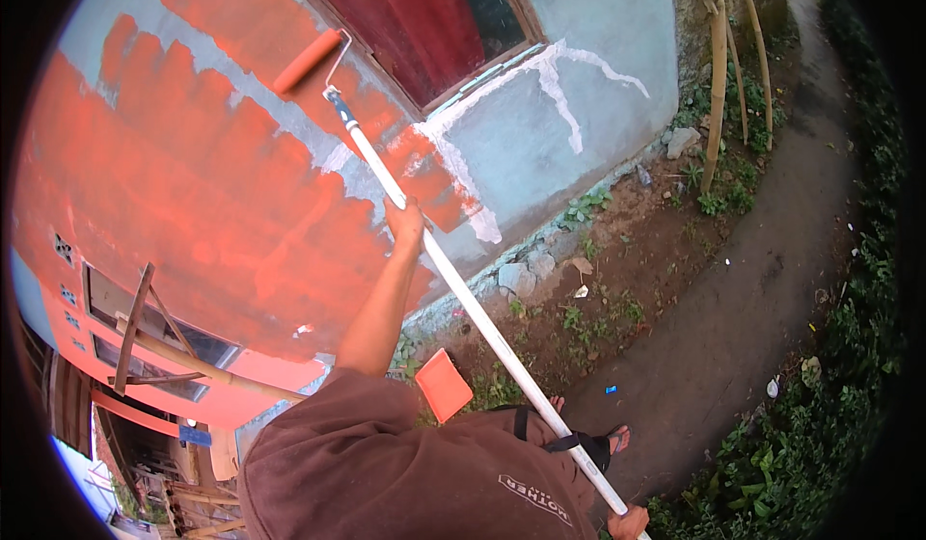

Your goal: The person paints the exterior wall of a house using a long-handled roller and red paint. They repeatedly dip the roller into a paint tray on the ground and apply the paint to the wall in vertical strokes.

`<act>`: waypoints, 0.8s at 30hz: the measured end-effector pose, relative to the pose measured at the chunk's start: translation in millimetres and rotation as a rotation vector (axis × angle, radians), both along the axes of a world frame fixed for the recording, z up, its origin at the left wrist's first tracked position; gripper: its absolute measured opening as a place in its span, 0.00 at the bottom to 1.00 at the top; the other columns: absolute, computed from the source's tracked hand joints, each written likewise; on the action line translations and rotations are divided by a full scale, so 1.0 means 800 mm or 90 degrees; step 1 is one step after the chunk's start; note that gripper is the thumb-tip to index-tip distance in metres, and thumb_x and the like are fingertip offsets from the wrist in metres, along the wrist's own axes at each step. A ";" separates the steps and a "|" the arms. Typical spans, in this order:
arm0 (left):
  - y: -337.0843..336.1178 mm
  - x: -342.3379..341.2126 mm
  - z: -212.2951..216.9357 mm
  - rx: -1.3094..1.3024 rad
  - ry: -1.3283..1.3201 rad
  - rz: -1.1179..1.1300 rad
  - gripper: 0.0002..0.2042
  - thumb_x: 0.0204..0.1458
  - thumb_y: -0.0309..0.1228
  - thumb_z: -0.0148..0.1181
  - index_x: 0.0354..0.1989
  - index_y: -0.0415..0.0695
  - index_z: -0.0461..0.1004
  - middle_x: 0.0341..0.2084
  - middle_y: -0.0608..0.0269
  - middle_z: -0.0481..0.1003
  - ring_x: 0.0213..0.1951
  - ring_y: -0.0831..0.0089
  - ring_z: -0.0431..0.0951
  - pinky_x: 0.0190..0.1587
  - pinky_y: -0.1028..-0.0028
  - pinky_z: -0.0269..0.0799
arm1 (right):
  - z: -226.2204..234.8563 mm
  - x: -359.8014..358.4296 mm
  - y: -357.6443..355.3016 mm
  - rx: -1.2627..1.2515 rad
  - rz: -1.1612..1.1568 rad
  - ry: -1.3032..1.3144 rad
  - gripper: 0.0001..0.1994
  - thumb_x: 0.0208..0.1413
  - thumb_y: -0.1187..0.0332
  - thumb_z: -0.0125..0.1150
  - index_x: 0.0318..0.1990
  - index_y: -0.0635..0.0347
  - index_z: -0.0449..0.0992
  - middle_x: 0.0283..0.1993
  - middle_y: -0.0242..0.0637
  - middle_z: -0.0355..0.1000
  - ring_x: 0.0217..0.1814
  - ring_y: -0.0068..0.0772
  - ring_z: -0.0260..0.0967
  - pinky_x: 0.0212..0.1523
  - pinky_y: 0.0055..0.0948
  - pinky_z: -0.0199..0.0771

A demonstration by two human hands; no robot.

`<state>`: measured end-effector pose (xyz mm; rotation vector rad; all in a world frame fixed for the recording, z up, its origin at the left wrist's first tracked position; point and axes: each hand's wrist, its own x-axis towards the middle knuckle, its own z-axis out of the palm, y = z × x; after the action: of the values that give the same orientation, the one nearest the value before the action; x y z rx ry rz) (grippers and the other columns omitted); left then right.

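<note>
A paint roller (pixel 307 62) with an orange-coated sleeve lies against the wall, beside the lower left of a window. Its wire frame and blue-grey handle are fixed to the top of a long white extension pole (pixel 473 309). My left hand (pixel 406 222) is wrapped round the upper part of the pole, arm stretched forward. Close to the pole's lower end, my right hand (pixel 629 523) is closed round it. The wall (pixel 193 193) carries orange paint over light blue, with blue-grey strips showing between the orange areas.
The window (pixel 415 19) has a wooden frame and a red curtain. White patches line the blue wall below it. An orange paint tray (pixel 444 386) sits on the ground by the wall base. Bamboo poles (pixel 717 96) stand right of the wall, beside a path (pixel 704 337) bordered by plants.
</note>
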<state>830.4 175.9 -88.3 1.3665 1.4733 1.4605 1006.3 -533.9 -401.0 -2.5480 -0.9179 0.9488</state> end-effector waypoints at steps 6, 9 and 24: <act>-0.019 0.006 0.008 -0.021 -0.043 -0.017 0.12 0.57 0.24 0.50 0.45 0.40 0.55 0.16 0.60 0.64 0.08 0.72 0.63 0.09 0.69 0.62 | -0.016 0.020 -0.001 0.027 -0.072 -0.022 0.15 0.34 0.60 0.66 0.22 0.65 0.79 0.21 0.58 0.71 0.32 0.65 0.71 0.38 0.56 0.70; 0.012 -0.005 0.045 0.042 -0.038 -0.027 0.11 0.57 0.24 0.50 0.44 0.40 0.55 0.16 0.61 0.62 0.09 0.73 0.63 0.09 0.69 0.62 | -0.004 0.014 0.053 0.070 -0.081 0.001 0.15 0.36 0.59 0.66 0.23 0.65 0.79 0.22 0.58 0.71 0.32 0.66 0.69 0.37 0.56 0.69; 0.006 -0.028 0.024 0.003 0.029 0.003 0.15 0.56 0.24 0.50 0.50 0.39 0.56 0.21 0.57 0.66 0.10 0.70 0.66 0.09 0.67 0.64 | 0.048 -0.049 0.029 -0.060 -0.056 0.023 0.14 0.39 0.61 0.66 0.27 0.64 0.77 0.30 0.56 0.73 0.38 0.64 0.70 0.44 0.53 0.71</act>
<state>808.4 180.7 -68.8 1.4094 1.5028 1.4451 967.2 -510.4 -362.9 -2.6165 -0.7620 1.0320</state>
